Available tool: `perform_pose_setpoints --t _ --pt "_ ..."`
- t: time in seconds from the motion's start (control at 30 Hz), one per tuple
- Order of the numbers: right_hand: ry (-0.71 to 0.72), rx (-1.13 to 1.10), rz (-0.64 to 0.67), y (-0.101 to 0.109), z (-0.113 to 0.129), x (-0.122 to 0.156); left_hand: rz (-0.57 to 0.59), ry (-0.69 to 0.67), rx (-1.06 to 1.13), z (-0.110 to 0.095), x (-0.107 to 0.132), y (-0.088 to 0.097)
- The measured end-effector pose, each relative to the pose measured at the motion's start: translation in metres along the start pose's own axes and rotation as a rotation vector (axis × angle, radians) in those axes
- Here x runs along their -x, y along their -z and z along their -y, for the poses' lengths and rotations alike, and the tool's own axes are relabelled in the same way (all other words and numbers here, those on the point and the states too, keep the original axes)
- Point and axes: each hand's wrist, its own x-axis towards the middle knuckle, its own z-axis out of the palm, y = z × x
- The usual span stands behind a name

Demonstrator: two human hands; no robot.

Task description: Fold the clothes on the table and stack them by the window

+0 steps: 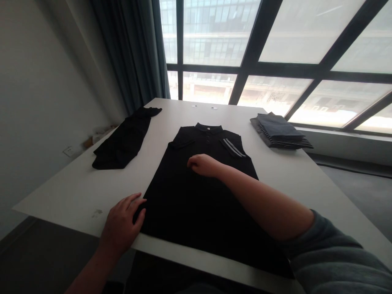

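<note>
A black short-sleeved polo shirt (183, 204) lies front up on the white table, its collar pointing toward the window. Both sleeves are turned inward over the front; the one on the right shows two grey stripes. My left hand (124, 220) rests at the shirt's lower left edge, fingers stretched out and apart, with the fingertips beside or on the cloth. Over the middle of the chest is my right hand (203, 165), its fingers curled in and nothing visible in them. Whether it touches the fabric I cannot tell.
Another black garment (125, 141) lies loosely at the table's left side. A stack of folded dark clothes (278, 130), some striped, sits at the right edge. Beyond the white table (171, 112) are a window and a dark curtain (131, 53).
</note>
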Motion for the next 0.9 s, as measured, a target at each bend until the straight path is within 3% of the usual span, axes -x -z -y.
perform_pose_setpoints --t 0.1,0.17,0.4,0.9 --pt "0.033 0.076 0.107 -0.015 -0.003 -0.041 -0.003 0.009 0.002 -0.002 0.001 0.000" --pt "0.054 0.085 0.140 -0.026 -0.006 -0.050 -0.001 0.014 0.001 -0.003 0.001 0.000" --pt "0.021 -0.043 -0.107 -0.056 -0.018 -0.034 0.016 0.014 -0.006 -0.004 0.001 0.002" --pt "0.159 -0.160 -0.118 -0.055 -0.027 -0.035 0.020 0.035 -0.006 -0.005 0.000 0.003"
